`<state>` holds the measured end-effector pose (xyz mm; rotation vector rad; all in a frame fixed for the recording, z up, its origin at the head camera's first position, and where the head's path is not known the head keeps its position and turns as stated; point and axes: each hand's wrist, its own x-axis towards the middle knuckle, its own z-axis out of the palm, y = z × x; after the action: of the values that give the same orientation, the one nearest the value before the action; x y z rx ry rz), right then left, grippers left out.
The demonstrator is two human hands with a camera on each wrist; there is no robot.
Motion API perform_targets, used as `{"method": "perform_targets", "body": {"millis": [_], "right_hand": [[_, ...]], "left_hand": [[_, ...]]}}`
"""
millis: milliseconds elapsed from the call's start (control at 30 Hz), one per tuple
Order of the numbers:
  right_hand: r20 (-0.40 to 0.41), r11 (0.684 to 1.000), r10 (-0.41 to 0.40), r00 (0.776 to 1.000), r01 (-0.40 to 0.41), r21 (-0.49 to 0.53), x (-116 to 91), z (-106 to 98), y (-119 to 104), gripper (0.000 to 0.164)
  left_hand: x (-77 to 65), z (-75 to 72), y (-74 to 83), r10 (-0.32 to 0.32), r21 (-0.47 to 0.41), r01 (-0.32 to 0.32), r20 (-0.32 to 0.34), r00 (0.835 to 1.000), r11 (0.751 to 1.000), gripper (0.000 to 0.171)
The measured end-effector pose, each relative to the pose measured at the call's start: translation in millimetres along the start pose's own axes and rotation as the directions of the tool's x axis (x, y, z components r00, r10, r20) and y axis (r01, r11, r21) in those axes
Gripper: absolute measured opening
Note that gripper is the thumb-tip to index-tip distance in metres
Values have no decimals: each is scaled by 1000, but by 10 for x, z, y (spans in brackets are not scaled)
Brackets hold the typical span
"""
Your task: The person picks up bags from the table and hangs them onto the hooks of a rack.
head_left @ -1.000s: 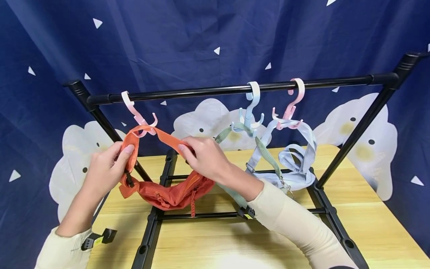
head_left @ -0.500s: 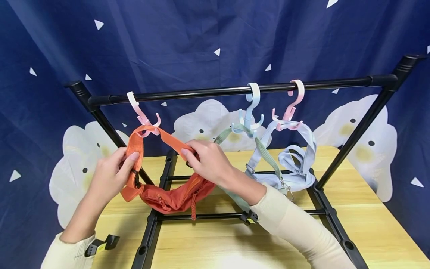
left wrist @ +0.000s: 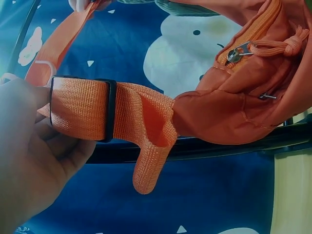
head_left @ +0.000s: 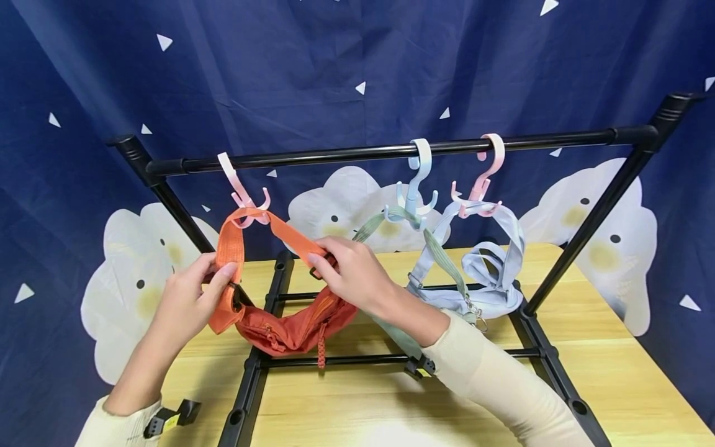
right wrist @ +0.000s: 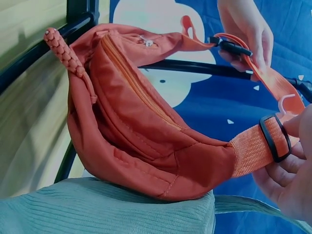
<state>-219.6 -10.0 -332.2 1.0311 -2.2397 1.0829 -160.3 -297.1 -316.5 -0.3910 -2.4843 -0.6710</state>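
An orange-red waist bag point(head_left: 296, 328) hangs by its orange strap point(head_left: 231, 242) from a pink hook hanger point(head_left: 246, 202) at the left of the black rail. My left hand point(head_left: 188, 295) pinches the strap's left side, close above a black buckle point(left wrist: 109, 109). On the other side of the loop, my right hand point(head_left: 357, 273) holds the strap between thumb and fingers, beside a black slider point(right wrist: 275, 138). The bag sags below both hands, zip and braided pull point(right wrist: 65, 52) showing. In the right wrist view a green corduroy bag point(right wrist: 122, 207) lies right beside it.
Right along the rail point(head_left: 346, 152), a blue hook hanger point(head_left: 414, 186) carries the green bag's strap point(head_left: 444, 257). Another pink hanger point(head_left: 485, 177) holds a pale blue bag point(head_left: 486, 298). The black rack's base point(head_left: 246, 385) stands on a wooden table point(head_left: 335, 410) before a navy curtain.
The left pink hanger has shifted right along the rail with the strap on it. My left hand has moved right and slightly down; my right hand has moved slightly right and down, both still gripping the strap.
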Motion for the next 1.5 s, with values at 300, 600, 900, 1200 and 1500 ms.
{"method": "perform_targets", "body": {"millis": [300, 600, 900, 1200, 1500], "right_hand": [[27, 1000, 7, 1000, -7, 17, -61, -45, 29, 17], [26, 999, 15, 1000, -16, 31, -106, -62, 64, 20], [56, 999, 49, 997, -50, 18, -154, -91, 76, 28], [58, 997, 73, 996, -75, 28, -206, -119, 88, 24], [58, 997, 80, 995, -81, 15, -278, -159, 116, 22]], "left_hand": [[-38, 33, -29, -41, 17, 39, 64, 997, 999, 24], [-82, 91, -42, -67, 13, 66, 92, 994, 998, 33], [-134, 125, -60, -61, -8, 62, 89, 994, 998, 41], [-175, 141, -68, -94, -18, 96, 99, 991, 995, 47], [-223, 147, -101, -122, -36, 127, 115, 986, 991, 50]]}}
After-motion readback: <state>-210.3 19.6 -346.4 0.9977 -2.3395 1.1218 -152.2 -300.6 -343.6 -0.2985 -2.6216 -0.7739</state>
